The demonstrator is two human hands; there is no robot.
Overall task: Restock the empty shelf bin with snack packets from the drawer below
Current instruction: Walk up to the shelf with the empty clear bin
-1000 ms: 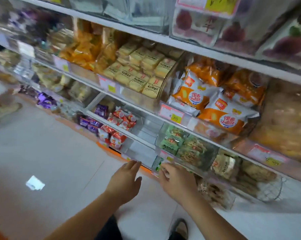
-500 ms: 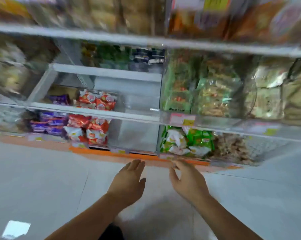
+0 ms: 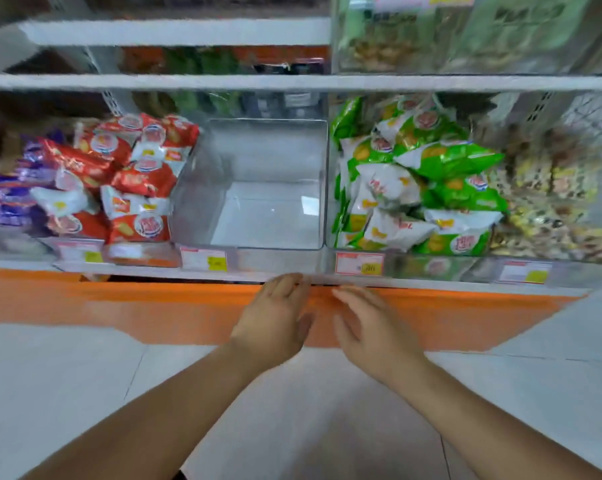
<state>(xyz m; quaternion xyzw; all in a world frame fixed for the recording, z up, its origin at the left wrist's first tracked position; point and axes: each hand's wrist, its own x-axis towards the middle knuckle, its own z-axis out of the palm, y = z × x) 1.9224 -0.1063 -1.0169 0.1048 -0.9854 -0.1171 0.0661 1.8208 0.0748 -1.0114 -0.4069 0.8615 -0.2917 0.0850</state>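
Observation:
An empty clear plastic bin (image 3: 258,216) sits in the middle of the lowest shelf, between a bin of red snack packets (image 3: 133,174) and a bin of green and white snack packets (image 3: 417,188). Below the shelf runs an orange drawer front (image 3: 154,306), which is closed. My left hand (image 3: 275,320) and my right hand (image 3: 372,327) are side by side in front of that orange panel, fingers spread and pointing at its top edge. Neither hand holds anything. The fingertips of my left hand reach the shelf's front lip.
Price tags (image 3: 204,259) line the shelf's front rail. Purple packets (image 3: 8,199) lie at the far left and a bin of mixed yellow-brown snacks (image 3: 552,202) at the right. A white shelf board (image 3: 292,81) runs above. Grey floor tiles (image 3: 50,393) lie below.
My view has dropped and closed in on the lowest shelf. Both hands have moved forward to the orange panel under the empty bin, staying open.

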